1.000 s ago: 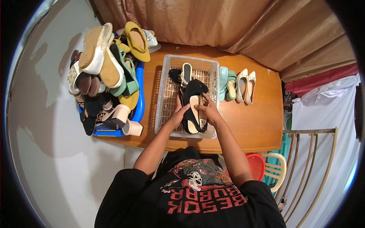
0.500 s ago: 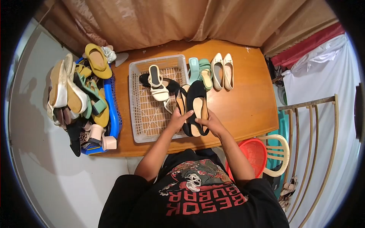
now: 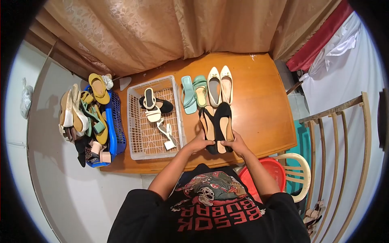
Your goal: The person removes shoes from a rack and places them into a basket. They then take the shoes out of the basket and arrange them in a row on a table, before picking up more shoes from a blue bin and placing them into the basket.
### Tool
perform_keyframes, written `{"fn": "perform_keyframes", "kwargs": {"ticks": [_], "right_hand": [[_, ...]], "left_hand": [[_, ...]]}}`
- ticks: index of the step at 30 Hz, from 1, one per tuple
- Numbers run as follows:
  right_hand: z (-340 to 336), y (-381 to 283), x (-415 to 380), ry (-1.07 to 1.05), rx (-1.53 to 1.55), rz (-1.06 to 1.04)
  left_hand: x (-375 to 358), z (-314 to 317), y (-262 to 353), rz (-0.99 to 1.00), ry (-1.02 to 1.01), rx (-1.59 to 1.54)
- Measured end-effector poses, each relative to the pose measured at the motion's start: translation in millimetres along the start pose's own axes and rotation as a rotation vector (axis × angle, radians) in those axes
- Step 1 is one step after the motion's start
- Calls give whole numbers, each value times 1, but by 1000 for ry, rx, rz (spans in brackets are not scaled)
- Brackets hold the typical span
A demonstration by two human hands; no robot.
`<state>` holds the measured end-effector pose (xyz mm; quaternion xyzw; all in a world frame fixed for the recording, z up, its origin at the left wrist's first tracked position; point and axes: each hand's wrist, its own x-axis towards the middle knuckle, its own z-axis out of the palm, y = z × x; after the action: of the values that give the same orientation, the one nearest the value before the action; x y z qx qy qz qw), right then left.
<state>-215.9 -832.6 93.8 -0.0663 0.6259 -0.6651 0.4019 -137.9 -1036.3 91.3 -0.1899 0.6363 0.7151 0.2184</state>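
A pair of black shoes (image 3: pixel 223 123) with tan insoles is held side by side, toes pointing away from me. My left hand (image 3: pixel 199 142) grips the heel end of the left shoe. On the right shoe's heel end, my right hand (image 3: pixel 238 145) is closed, its thumb over the insole. Just beyond the toes stand white pointed shoes (image 3: pixel 227 87), with green sandals (image 3: pixel 189 95) to their left. A clear plastic basket (image 3: pixel 130 121) to the left holds white heeled sandals (image 3: pixel 153 115) and a black shoe (image 3: pixel 164 106).
A blue basket (image 3: pixel 117 121) piled with shoes is at the table's left end. Beside the wooden table (image 3: pixel 263 109), at the lower right, are a red basket (image 3: pixel 269 172), a cream chair (image 3: pixel 302 174) and a wooden rack (image 3: pixel 366 141). A brown curtain (image 3: pixel 154 32) hangs behind.
Both hands have carried the black shoes rightward, away from the clear basket, to just in front of the white pointed shoes. The camera view has also shifted.
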Motion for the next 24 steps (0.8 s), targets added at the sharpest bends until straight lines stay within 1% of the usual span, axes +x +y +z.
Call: {"fn": "perform_keyframes", "kwargs": {"ticks": [1, 2, 3, 4, 6, 7, 8, 10, 11, 12, 13, 14, 16, 18, 19, 22, 23, 24], "right_hand": [[-4, 3, -4, 9, 36, 17], [-8, 7, -8, 20, 73, 35], [-10, 10, -11, 15, 87, 19], [-12, 17, -13, 20, 89, 14], [-13, 29, -16, 29, 161, 35], [-11, 32, -19, 39, 144, 62], [-8, 35, -20, 51, 137, 49], [2, 46, -23, 130, 92, 75], [7, 50, -26, 168, 38, 93], [16, 49, -29, 210, 76, 93], [16, 60, -28, 244, 122, 85], [16, 72, -25, 280, 171, 81], [17, 76, -27, 312, 200, 68], [8, 73, -36, 333, 219, 66], [6, 68, -37, 346, 241, 37], [-1, 60, -37, 362, 340, 0], [-4, 49, -39, 384, 417, 37], [-10, 39, -40, 403, 489, 72]], "left_hand": [[15, 0, -29, 154, 20, 8], [23, 1, -44, 306, 38, 18], [13, 5, -32, 162, -15, -65], [11, 7, -35, 164, -19, -61], [2, 10, -34, 46, 12, -61], [-7, 9, -23, -53, -46, -50], [-7, 6, -24, -39, -59, -45], [-13, 3, -29, -2, -148, -153], [-15, -6, -26, -7, -198, 8], [-4, -10, -43, 12, -207, 3], [13, -12, -80, 221, -121, 120], [23, -14, -102, 424, -34, 234], [21, -10, -93, 390, -95, 213], [12, -3, -62, 233, -261, -69], [-2, 2, -28, 16, -266, -44], [13, 22, -14, -25, -236, -75], [35, 26, -33, 151, -247, -56], [41, 31, -29, 153, -251, -53]]}}
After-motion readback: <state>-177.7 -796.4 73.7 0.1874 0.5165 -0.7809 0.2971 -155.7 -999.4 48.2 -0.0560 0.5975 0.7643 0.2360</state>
